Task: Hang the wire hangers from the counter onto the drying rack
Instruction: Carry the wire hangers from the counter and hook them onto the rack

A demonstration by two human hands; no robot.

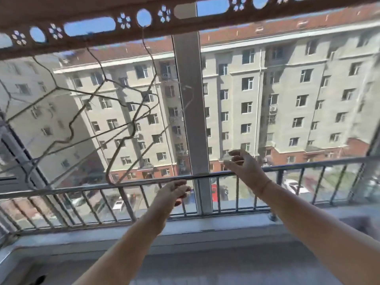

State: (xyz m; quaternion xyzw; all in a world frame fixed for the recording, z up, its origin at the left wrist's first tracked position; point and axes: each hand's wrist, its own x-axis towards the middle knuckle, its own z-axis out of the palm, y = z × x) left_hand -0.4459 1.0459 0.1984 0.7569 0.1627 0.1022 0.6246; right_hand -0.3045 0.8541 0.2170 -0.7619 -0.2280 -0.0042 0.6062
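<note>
Wire hangers (133, 122): several hang overlapped at the left, in front of the window glass. One hook sits in an oval hole of the drying rack bar (92, 9), which runs across the top of the view. The other hooks cannot be traced to their holes. The lowest bend of the nearest hanger reaches the level of the railing's (82, 187) top rail.

Left hand (174, 193): raised at top-rail height, just right of that lowest bend and apart from it. Its fingers are loosely curled and it has hold of nothing. The rest of the hangers lie above it and to its left.

Window post (186, 99): upright between the two hands.

Right hand (243, 167): raised slightly higher, right of the post and well apart from the hangers. Thumb and fingers are spread and partly bent, the tips blurred, with nothing seen in its hold.

Counter (205, 264): grey surface below both forearms.
</note>
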